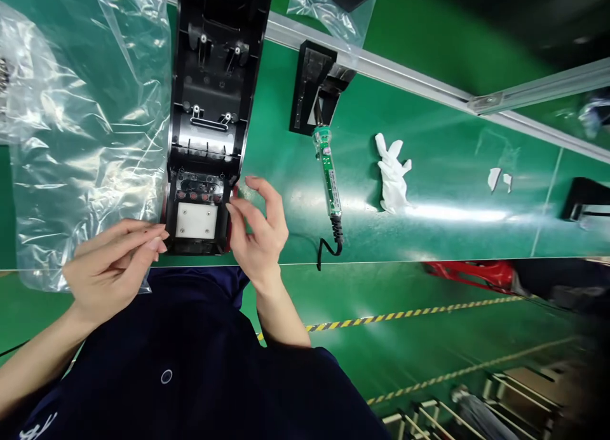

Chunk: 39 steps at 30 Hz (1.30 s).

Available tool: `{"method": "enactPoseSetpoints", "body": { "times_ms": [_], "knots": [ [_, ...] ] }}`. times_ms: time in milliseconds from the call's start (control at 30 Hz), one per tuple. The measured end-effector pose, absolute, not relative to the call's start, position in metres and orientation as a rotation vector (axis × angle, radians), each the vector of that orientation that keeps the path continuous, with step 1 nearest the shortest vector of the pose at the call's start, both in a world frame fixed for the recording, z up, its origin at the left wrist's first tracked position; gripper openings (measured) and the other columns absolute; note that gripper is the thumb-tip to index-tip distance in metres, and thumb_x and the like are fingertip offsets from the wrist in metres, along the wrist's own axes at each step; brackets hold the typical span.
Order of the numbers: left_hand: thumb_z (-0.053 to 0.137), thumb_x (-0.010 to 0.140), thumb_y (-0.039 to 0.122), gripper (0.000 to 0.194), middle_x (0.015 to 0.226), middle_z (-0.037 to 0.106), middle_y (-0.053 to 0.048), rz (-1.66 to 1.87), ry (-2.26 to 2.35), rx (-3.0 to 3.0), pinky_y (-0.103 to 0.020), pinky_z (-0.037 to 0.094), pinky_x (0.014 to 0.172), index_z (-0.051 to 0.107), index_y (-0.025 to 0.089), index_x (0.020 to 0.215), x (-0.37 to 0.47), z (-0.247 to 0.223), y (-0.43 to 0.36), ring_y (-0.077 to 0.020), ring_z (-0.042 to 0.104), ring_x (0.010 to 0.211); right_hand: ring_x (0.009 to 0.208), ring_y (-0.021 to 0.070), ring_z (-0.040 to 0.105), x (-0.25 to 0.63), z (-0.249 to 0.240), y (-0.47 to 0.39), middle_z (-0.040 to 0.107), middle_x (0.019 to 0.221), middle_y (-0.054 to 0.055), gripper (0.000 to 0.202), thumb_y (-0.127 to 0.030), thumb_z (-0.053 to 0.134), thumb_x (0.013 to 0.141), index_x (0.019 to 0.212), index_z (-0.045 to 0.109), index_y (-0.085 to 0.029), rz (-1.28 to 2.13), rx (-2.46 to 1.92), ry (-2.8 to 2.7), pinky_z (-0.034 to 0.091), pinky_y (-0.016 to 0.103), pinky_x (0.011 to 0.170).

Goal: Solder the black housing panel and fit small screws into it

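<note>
both hands flank my black housing [210, 110], long axis running straight away. right hand [257, 230] touches its near edge, fingers loosely spread; left hand [114, 262] flat, holding nothing.

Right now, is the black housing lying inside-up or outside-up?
Inside-up: the black housing shows screw posts, ribs and a white plate by both hands.

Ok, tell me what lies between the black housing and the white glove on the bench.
In the head view, a green-handled electric screwdriver lies on the green mat between the black housing and the white glove, its coiled cord trailing to the bench edge.
</note>
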<state>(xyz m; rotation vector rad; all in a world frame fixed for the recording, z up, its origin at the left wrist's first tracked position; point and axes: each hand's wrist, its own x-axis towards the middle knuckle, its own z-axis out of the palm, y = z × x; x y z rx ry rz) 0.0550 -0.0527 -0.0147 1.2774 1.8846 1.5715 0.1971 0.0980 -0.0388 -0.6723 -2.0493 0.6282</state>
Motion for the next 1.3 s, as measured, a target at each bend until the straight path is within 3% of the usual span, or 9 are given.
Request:
{"method": "enactPoseSetpoints", "body": {
  "times_ms": [133, 267, 433, 700, 1100, 1300],
  "knots": [
    [0.068, 0.079, -0.001, 0.045, 0.096, 0.070, 0.000, 1.520, 1.974, 1.274, -0.019, 0.051, 0.060, 0.070, 0.025, 0.116, 0.050, -0.019, -0.051, -0.0079, 0.065, 0.070, 0.138, 0.0314, 0.032, 0.182, -0.041, 0.100, 0.041, 0.136, 0.014, 0.012, -0.011, 0.051, 0.095, 0.086, 0.060, -0.011, 0.470, -0.771, -2.273, 0.039, 0.051, 0.112],
    [0.068, 0.080, 0.000, 0.036, 0.096, 0.070, 0.000, 1.445, 1.936, 1.365, -0.020, 0.048, 0.059, 0.070, 0.021, 0.110, 0.045, -0.024, -0.049, -0.0089, 0.066, 0.077, 0.142, 0.0343, 0.023, 0.176, -0.037, 0.101, 0.033, 0.143, 0.012, 0.018, -0.010, 0.049, 0.095, 0.084, 0.062, -0.012, 0.432, -0.867, -2.399, 0.032, 0.056, 0.115],
    [0.067, 0.079, -0.004, 0.019, 0.094, 0.066, -0.007, 1.501, 1.961, 1.551, -0.021, 0.049, 0.068, 0.066, 0.007, 0.094, 0.041, -0.026, -0.042, -0.0091, 0.061, 0.084, 0.143, 0.0350, 0.019, 0.175, -0.035, 0.109, 0.032, 0.145, 0.012, 0.017, -0.004, 0.050, 0.091, 0.082, 0.062, -0.011, 0.342, -0.908, -2.357, 0.028, 0.058, 0.116],
    [0.072, 0.076, -0.001, 0.017, 0.106, 0.062, -0.012, 1.395, 2.114, 1.661, -0.027, 0.043, 0.068, 0.065, 0.008, 0.089, 0.042, -0.023, -0.032, -0.0219, 0.059, 0.105, 0.142, 0.0390, 0.022, 0.167, -0.042, 0.115, 0.034, 0.144, 0.016, 0.020, -0.007, 0.046, 0.092, 0.082, 0.062, -0.011, 0.182, -0.948, -2.423, 0.029, 0.063, 0.112],
    [0.073, 0.075, -0.001, 0.018, 0.109, 0.063, -0.013, 1.407, 2.112, 1.661, -0.034, 0.049, 0.078, 0.065, 0.006, 0.090, 0.041, -0.026, -0.032, -0.0243, 0.060, 0.106, 0.139, 0.0402, 0.027, 0.173, -0.032, 0.105, 0.037, 0.141, 0.018, 0.013, -0.004, 0.053, 0.091, 0.082, 0.061, -0.009, 0.221, -0.988, -2.409, 0.032, 0.063, 0.111],
    [0.073, 0.073, 0.000, 0.014, 0.108, 0.063, -0.020, 1.381, 2.183, 1.781, -0.041, 0.048, 0.083, 0.066, 0.003, 0.085, 0.037, -0.027, -0.022, -0.0319, 0.061, 0.106, 0.139, 0.0394, 0.027, 0.177, -0.026, 0.095, 0.039, 0.140, 0.019, 0.012, -0.002, 0.053, 0.090, 0.088, 0.063, -0.009, 0.275, -0.960, -2.361, 0.032, 0.062, 0.111]
  ]
}}
